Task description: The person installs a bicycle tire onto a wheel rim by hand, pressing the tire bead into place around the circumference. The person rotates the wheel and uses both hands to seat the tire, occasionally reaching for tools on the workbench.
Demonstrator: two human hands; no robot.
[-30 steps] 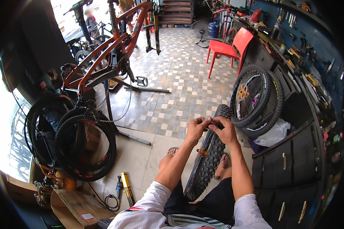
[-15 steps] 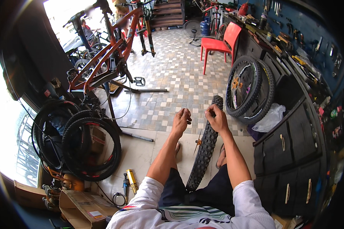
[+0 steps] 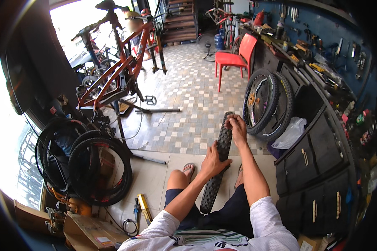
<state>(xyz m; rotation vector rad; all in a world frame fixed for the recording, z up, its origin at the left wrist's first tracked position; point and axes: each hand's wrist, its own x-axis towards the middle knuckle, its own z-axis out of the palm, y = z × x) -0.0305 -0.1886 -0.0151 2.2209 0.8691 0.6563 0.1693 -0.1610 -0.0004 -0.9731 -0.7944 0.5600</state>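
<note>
A bicycle wheel with a black knobby tyre (image 3: 224,140) stands upright between my knees, its tread facing me. My left hand (image 3: 213,162) lies across the tyre about halfway along, thumb over the tread and fingers along the left side, gripping it. Near the top of the wheel my right hand (image 3: 238,127) has its fingers bent and pinched together at the right of the tread. Whatever is between those fingertips, if anything, is too small to make out. The wheel's spokes and hub are hidden behind my left hand and arm.
Two more wheels (image 3: 260,102) lean on the dark cabinet (image 3: 314,157) at right, beside a white plastic bag (image 3: 290,133). A red chair (image 3: 231,59) stands beyond. At left are an orange bike frame (image 3: 123,69) on a stand, several tyres (image 3: 100,167) and a yellow tool (image 3: 144,207).
My left hand has come down and right onto the tyre from beside it. My right hand stays near the wheel's top. The wheel has shifted slightly left, and its hub no longer shows.
</note>
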